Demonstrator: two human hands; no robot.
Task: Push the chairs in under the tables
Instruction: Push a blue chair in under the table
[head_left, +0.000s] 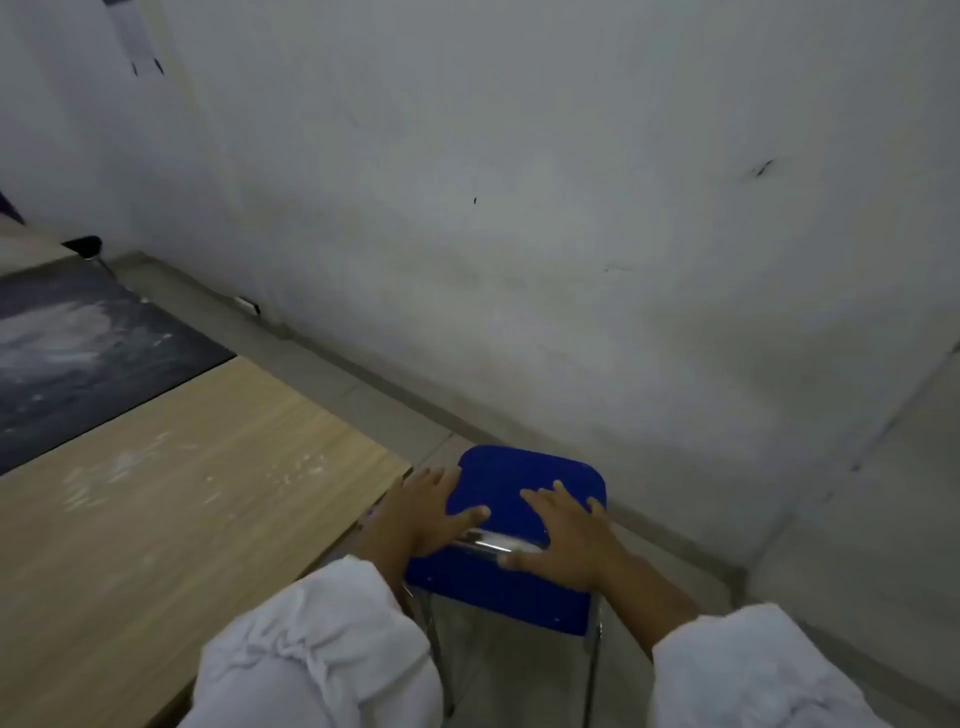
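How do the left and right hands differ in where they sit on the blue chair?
The left hand lies at the chair's left edge, beside the table corner; the right hand lies nearer its right side. The left thumb rests on the blue surface; the right thumb lies by the chrome bar. Both lie flat with fingers straight, in white sleeves.

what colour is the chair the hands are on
Blue: the chair has a bright blue seat and backrest on a shiny metal frame, under both hands in the head view.
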